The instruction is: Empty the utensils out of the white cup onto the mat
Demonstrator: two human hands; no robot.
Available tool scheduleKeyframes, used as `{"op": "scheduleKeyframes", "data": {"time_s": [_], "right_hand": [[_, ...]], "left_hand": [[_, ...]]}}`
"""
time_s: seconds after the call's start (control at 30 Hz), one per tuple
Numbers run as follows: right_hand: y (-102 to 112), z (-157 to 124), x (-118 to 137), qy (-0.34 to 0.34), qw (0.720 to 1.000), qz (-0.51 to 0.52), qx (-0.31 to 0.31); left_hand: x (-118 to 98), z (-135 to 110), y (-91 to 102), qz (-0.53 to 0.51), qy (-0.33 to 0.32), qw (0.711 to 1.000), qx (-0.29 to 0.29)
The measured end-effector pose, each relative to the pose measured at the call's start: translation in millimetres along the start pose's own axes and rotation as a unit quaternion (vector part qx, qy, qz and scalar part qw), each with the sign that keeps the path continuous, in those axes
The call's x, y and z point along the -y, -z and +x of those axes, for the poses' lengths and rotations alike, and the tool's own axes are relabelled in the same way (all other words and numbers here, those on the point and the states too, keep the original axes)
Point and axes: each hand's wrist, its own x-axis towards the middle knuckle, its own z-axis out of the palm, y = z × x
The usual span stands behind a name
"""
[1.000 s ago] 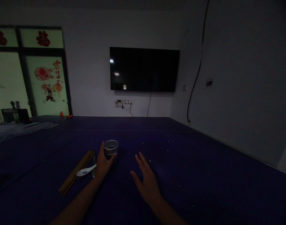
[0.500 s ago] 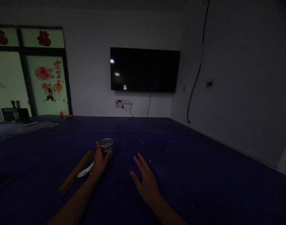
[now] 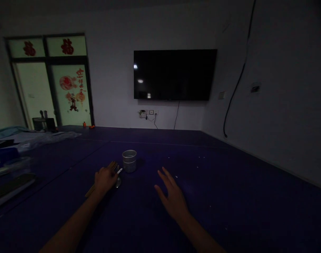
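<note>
My left hand [image 3: 105,179] lies with its fingers curled down over a bundle of wooden chopsticks [image 3: 112,165] and a white spoon [image 3: 119,171], whose tip sticks out past the knuckles. A second, metal spoon [image 3: 118,182] shows just right of the hand. A small grey metal cup [image 3: 129,161] stands upright on the dark purple surface [image 3: 229,196], a little beyond the hand and apart from it. My right hand [image 3: 172,196] hovers flat over the surface to the right, fingers spread, holding nothing.
Boxes and plastic sheeting [image 3: 10,158] lie at the left edge. A black TV [image 3: 175,74] hangs on the far wall, with a cable [image 3: 235,88] down the right wall. A glass door with red decorations [image 3: 57,88] stands at the back left.
My left hand has let go of the cup and dropped back onto the chopsticks and spoon. The cup now stands alone. The view has swung left; my right hand barely moved.
</note>
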Motion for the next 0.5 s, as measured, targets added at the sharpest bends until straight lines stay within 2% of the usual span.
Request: {"op": "scheduleKeyframes", "data": {"time_s": [0.2,0.5], "right_hand": [[-1,1,-5,-0.017,1.000,-0.019,0.002],[-2,0,-9,-0.015,0.999,-0.028,0.014]], "left_hand": [[-2,0,-1.1,0.016,0.008,0.999,0.045],[0,4,-12.6,-0.008,0.041,0.997,0.064]]}}
